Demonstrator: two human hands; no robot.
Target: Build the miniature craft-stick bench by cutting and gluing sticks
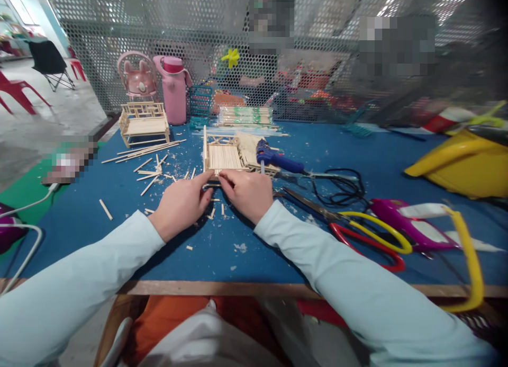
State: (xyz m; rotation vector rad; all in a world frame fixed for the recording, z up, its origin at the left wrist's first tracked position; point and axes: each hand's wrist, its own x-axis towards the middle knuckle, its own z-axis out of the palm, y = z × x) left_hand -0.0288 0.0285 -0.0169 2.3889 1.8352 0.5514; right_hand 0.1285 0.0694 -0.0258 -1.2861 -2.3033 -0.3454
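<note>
My left hand (180, 203) and my right hand (248, 191) meet at the near edge of a small wooden stick model (224, 156) lying on the blue table (317, 150). Both hands have their fingers pinched together on the model's front rail. A blue glue gun (278, 159) lies just right of the model, its black cable (337, 189) coiled beside it. Loose wooden sticks (145, 151) and short offcuts (105, 209) are scattered to the left of my left hand.
A finished miniature wooden bench (143, 122) stands at the back left, with a pink bottle (175, 89) and a pink toy (137, 77) behind it. Red and yellow scissors (365, 232), a purple tool (413, 229) and a yellow container (462, 163) lie right. A mesh screen (159, 28) closes the back.
</note>
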